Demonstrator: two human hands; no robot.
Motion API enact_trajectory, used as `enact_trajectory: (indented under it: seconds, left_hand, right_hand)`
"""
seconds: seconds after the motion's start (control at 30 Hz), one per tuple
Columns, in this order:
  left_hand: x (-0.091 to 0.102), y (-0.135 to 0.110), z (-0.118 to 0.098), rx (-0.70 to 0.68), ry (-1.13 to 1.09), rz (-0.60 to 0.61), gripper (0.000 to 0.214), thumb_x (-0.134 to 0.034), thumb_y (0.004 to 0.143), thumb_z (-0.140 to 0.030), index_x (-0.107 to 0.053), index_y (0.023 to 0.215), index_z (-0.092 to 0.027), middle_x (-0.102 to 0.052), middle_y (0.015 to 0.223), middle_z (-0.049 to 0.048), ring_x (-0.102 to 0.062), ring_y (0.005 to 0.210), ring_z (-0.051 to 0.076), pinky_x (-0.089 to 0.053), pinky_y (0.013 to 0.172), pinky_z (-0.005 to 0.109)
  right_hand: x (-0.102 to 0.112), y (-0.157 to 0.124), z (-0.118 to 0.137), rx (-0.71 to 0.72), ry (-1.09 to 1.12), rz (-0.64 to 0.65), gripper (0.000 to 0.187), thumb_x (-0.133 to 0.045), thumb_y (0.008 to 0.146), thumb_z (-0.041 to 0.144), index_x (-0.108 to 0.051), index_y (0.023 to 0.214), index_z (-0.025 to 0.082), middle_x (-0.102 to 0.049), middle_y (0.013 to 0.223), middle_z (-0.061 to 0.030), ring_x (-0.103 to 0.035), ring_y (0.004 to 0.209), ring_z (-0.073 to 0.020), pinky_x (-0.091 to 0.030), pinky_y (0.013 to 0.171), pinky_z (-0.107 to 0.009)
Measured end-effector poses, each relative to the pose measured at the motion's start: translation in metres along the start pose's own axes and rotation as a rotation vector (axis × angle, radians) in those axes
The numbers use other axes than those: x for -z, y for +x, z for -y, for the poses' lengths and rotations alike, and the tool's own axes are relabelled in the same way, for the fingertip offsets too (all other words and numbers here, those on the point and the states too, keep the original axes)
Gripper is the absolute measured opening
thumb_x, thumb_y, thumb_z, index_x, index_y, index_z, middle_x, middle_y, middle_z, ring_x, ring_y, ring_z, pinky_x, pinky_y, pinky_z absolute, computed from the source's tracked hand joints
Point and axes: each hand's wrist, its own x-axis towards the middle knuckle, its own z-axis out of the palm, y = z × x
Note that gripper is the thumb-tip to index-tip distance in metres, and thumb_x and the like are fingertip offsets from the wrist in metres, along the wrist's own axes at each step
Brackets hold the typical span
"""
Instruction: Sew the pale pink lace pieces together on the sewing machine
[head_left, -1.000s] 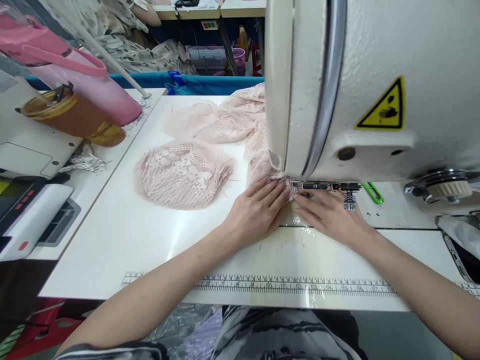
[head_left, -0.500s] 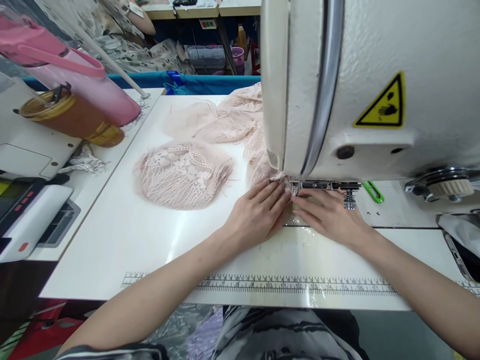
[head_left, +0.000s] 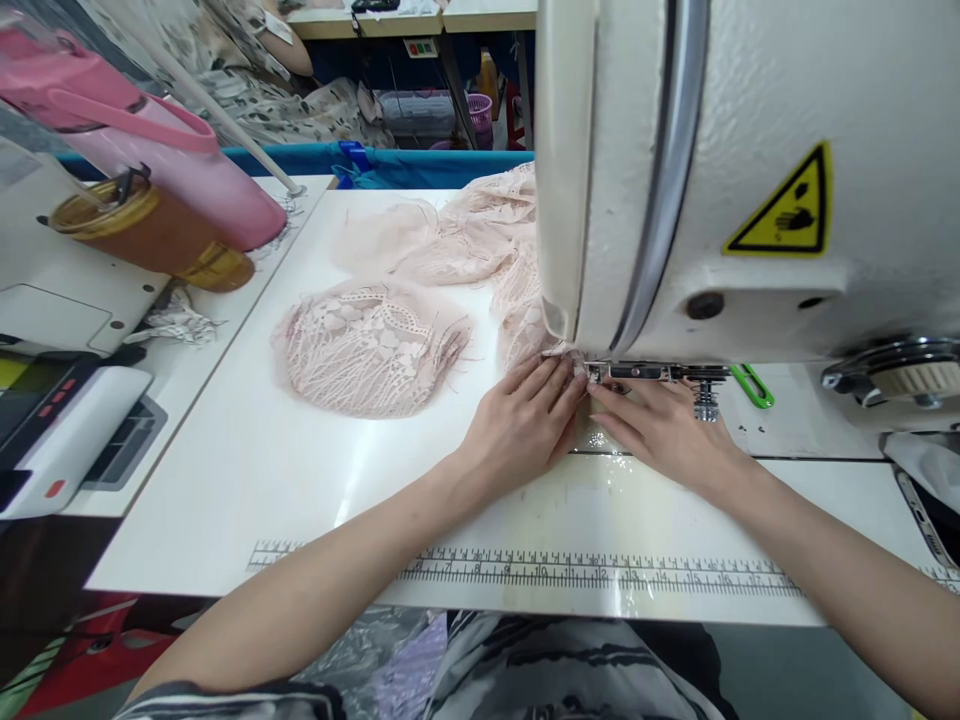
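Note:
A pale pink lace fabric (head_left: 367,345) lies spread over the white sewing table (head_left: 247,480) and runs under the head of a white sewing machine (head_left: 750,170). My left hand (head_left: 521,425) lies flat on the table, fingers stretched out and pressing the lace edge just left of the presser foot (head_left: 600,374). My right hand (head_left: 664,430) rests flat beside it under the machine head, fingertips touching the same edge at the foot. The needle is hidden behind the machine.
A pink bag (head_left: 150,150) and a brown cup (head_left: 142,235) lean in at the left, over a white device with red buttons (head_left: 67,420). A printed ruler (head_left: 585,572) runs along the table's front edge. A green-handled tool (head_left: 750,385) lies behind the foot. Patterned cloth piles sit at the back.
Both hands stay pressed on the lace at the presser foot; the fingertips have drawn slightly closer together. The view has shifted a little to the left.

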Motion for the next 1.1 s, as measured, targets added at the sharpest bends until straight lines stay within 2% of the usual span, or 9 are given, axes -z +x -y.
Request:
enact_trajectory:
  seconds: [0.13,0.4,0.53,0.67,0.87,0.97,1.1]
  left_hand:
    - [0.0,0.001,0.0,0.018,-0.009,0.016,0.034,-0.044,0.096,-0.026,-0.064,0.117,-0.008,-0.067,0.118,0.014,-0.06,0.117,0.028,-0.048,0.102,0.044]
    - [-0.001,0.002,0.001,0.081,-0.055,0.035,0.035,-0.043,0.095,-0.026,-0.062,0.12,-0.009,-0.062,0.127,0.015,-0.056,0.122,0.029,-0.043,0.106,0.047]
    - [-0.002,0.002,0.001,0.107,-0.046,0.046,0.035,-0.042,0.095,-0.026,-0.062,0.12,-0.01,-0.06,0.13,0.015,-0.053,0.125,0.03,-0.041,0.106,0.048]
    - [-0.003,0.001,0.001,0.143,-0.062,0.063,0.036,-0.042,0.095,-0.027,-0.06,0.123,-0.011,-0.057,0.133,0.0146,-0.05,0.128,0.03,-0.036,0.108,0.05]
    - [-0.002,0.0,-0.001,0.195,-0.078,0.14,0.039,-0.042,0.095,-0.032,-0.056,0.126,-0.013,-0.056,0.134,0.0141,-0.044,0.132,0.032,-0.031,0.109,0.052]
    - [-0.003,0.007,0.007,0.209,-0.102,0.15,0.036,-0.039,0.097,-0.034,-0.061,0.118,-0.015,-0.059,0.128,0.0128,-0.045,0.13,0.032,-0.033,0.108,0.051]
    - [-0.011,0.038,0.032,0.282,-0.205,0.091,0.028,-0.04,0.094,-0.025,-0.066,0.092,-0.015,-0.066,0.109,0.0123,-0.054,0.116,0.032,-0.04,0.102,0.05]
  right_hand:
    - [-0.002,0.001,-0.003,-0.039,0.069,0.048,0.036,-0.051,0.094,0.036,-0.057,0.129,0.034,-0.067,0.106,-0.0065,-0.061,0.093,-0.0229,-0.047,0.078,-0.037]
    - [-0.003,0.004,-0.006,-0.02,0.066,0.042,0.038,-0.053,0.092,0.034,-0.057,0.13,0.029,-0.068,0.098,-0.0084,-0.062,0.084,-0.022,-0.046,0.071,-0.035]
    - [-0.001,0.004,-0.008,-0.013,0.067,0.003,0.033,-0.05,0.093,0.035,-0.063,0.123,0.028,-0.07,0.1,-0.0071,-0.063,0.087,-0.0206,-0.045,0.076,-0.034]
    - [0.0,0.004,-0.012,-0.075,0.059,-0.071,0.029,-0.05,0.094,0.036,-0.068,0.115,0.029,-0.071,0.101,-0.0051,-0.063,0.095,-0.0206,-0.043,0.085,-0.035]
    - [0.0,0.006,-0.015,-0.139,0.144,-0.091,0.028,-0.046,0.096,0.036,-0.071,0.103,0.028,-0.074,0.102,-0.0014,-0.065,0.086,-0.0182,-0.043,0.079,-0.035]
    - [-0.003,0.005,-0.015,-0.166,0.152,-0.139,0.026,-0.049,0.095,0.037,-0.072,0.102,0.028,-0.075,0.095,0.001,-0.066,0.081,-0.0179,-0.043,0.076,-0.034]
    - [-0.006,0.004,-0.017,-0.224,0.142,-0.15,0.03,-0.052,0.093,0.044,-0.074,0.099,0.025,-0.074,0.074,-0.0014,-0.064,0.062,-0.0176,-0.043,0.065,-0.032]
